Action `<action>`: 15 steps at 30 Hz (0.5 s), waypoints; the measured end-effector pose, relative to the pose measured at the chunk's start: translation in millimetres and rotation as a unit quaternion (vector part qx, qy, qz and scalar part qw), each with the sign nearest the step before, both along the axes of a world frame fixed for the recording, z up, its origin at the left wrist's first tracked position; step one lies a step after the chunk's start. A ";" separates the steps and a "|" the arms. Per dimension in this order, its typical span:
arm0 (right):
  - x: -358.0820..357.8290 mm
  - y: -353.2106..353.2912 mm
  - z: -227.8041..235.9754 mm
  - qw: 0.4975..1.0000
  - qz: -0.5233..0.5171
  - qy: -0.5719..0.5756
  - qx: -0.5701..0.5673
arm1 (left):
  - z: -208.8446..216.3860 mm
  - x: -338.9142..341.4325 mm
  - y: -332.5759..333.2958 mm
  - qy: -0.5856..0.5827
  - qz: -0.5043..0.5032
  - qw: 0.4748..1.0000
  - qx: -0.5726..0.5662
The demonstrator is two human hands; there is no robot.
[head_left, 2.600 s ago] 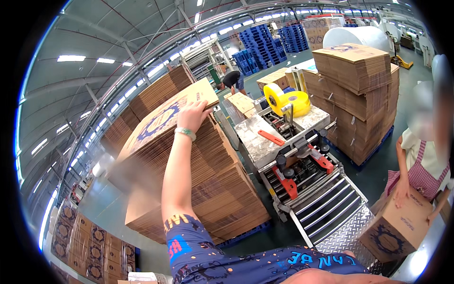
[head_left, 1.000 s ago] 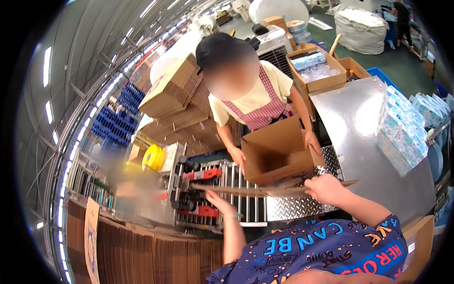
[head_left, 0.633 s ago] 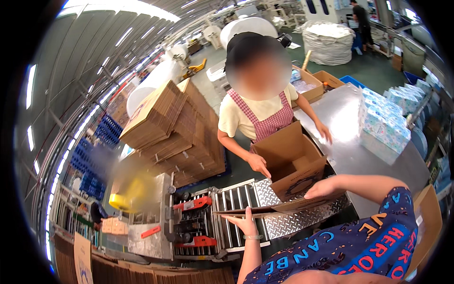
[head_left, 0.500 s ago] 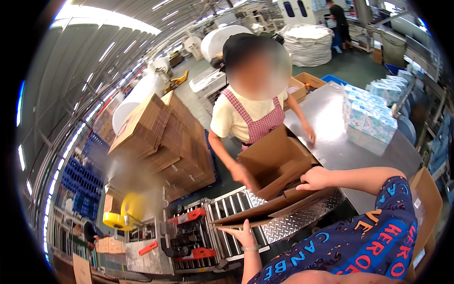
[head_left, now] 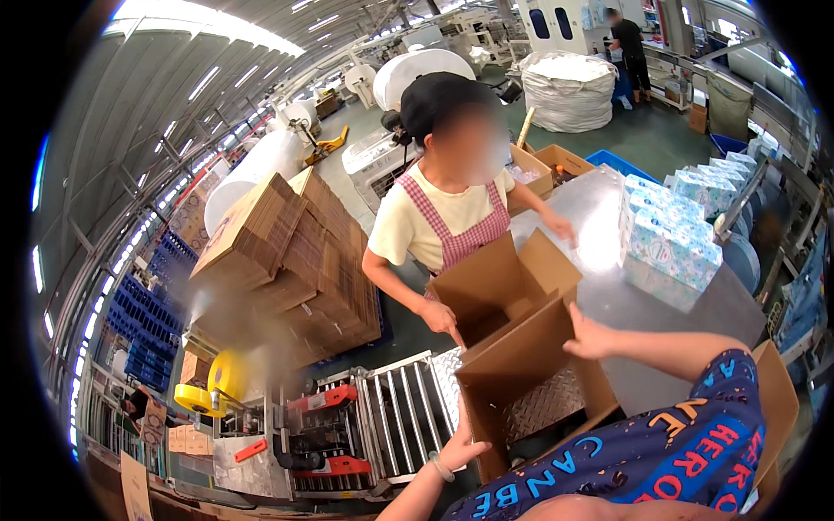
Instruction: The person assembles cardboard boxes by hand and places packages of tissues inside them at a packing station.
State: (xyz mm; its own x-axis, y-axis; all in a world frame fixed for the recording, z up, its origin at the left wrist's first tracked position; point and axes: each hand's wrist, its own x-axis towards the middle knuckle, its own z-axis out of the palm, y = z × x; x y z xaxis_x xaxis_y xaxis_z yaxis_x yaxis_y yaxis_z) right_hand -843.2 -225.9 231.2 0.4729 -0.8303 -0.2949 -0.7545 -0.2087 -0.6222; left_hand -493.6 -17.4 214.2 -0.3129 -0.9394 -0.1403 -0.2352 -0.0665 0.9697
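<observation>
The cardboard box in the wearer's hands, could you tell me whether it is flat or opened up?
Opened up: the cardboard box shows angled side panels, left hand and right hand on its edges.
</observation>
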 end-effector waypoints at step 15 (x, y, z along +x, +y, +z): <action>52.0 -56.4 50.6 0.849 0.280 -0.119 -0.432 | -109.6 -70.5 -25.1 -0.510 -0.208 0.834 -0.030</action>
State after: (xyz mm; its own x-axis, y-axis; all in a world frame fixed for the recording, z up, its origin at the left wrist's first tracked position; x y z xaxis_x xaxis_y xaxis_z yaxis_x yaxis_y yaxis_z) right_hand -791.2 -282.3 281.8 0.8256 -0.3131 0.4695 -0.2605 -0.9495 -0.1752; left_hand -564.0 -42.5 104.7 -0.3599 -0.7944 -0.4894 -0.9305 0.2671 0.2507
